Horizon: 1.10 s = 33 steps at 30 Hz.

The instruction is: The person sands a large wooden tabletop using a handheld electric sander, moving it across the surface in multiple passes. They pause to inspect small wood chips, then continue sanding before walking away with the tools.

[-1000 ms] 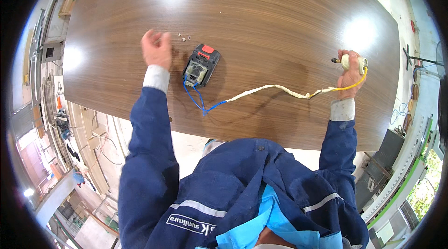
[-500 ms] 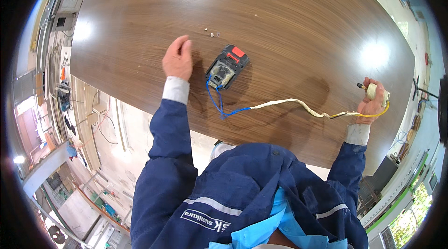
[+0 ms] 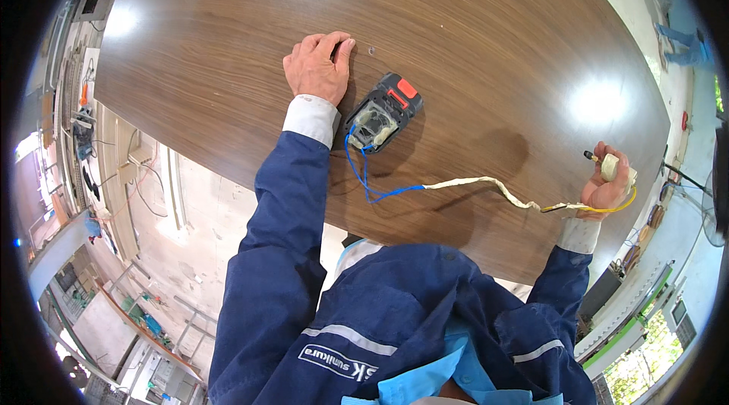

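Note:
On the brown wood-grain table (image 3: 228, 33) lies a black and red power-tool battery pack (image 3: 383, 113). Blue wires (image 3: 395, 192) come from its near end and run into a cream tape-wrapped cable (image 3: 471, 181). My right hand (image 3: 605, 185), at the table's right side, has its fingers closed round a cream tape-wrapped cylinder (image 3: 610, 168) with a black tip. A yellow wire (image 3: 619, 210) loops from the cable to that piece. My left hand (image 3: 319, 67) rests on the table just left of the battery, fingers curled together; what they pinch, if anything, is hidden.
A small clear scrap (image 3: 371, 50) lies beside my left fingertips. The table's near edge runs just in front of my body. Shelving and clutter line the left side, and someone in blue (image 3: 683, 44) shows at the far right.
My left hand has moved right and down onto the table, over the spot where small white crumbs lay; its fingers have curled. My right hand still holds the wrapped cylinder.

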Motion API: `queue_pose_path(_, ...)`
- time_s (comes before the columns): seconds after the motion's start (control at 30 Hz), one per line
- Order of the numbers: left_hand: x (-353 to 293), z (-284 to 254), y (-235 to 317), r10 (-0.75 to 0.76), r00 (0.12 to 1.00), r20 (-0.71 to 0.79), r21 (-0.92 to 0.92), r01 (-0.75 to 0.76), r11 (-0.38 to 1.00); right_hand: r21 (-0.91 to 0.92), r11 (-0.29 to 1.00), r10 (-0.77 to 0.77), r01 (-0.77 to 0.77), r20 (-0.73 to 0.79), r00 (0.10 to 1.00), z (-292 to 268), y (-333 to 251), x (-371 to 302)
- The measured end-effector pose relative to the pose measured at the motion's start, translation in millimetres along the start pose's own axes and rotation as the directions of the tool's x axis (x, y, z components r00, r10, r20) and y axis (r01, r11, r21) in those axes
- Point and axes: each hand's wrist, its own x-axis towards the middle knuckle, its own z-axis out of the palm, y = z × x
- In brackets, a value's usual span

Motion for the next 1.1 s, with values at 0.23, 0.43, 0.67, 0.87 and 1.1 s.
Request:
queue_pose_path(0.23,41,4,-5,-0.417,0.903,0.099,-0.949,0.211,0.232,0.198,0.980,0.036,-0.036,0.005,0.999,66,-6,11)
queue_pose_path(0.43,70,9,-1,-0.157,0.898,0.412,-0.786,0.263,-0.559,0.506,0.848,0.134,-0.159,0.084,0.987,168,18,37)
queue_pose_path(0.67,78,8,-10,-0.091,0.898,0.431,-0.808,0.340,-0.481,0.577,0.774,0.172,-0.261,0.205,0.963,312,65,39)
queue_pose_path(0.87,82,1,-3,-0.144,0.864,0.483,-0.823,0.393,-0.409,0.526,0.811,0.178,-0.254,0.191,0.965,354,74,23)
queue_pose_path(1.1,83,-5,2,-0.173,0.852,0.495,-0.827,0.400,-0.396,0.549,0.753,0.301,-0.364,0.205,0.931,349,68,27)
